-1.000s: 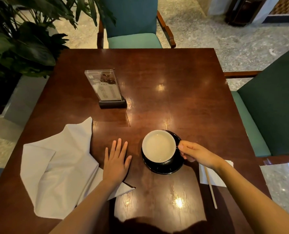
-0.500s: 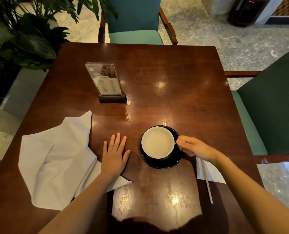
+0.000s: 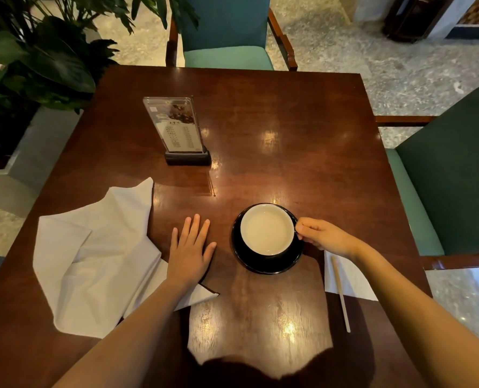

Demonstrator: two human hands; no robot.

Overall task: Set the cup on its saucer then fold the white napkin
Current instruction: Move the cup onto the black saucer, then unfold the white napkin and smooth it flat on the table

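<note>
Currently I log: cup apparently seated on saucer, right hand pinching its handle at 3 o'clock; left hand flat, fingers straight, empty; napkin at 9 o'clock, rumpled, not yet folded.

A dark polished table reflects warm light spots. A teal chair stands at its far side, a darker green chair at the right. The floor is pale speckled stone. Leafy plants stand left; perhaps a dark cabinet far behind.
</note>
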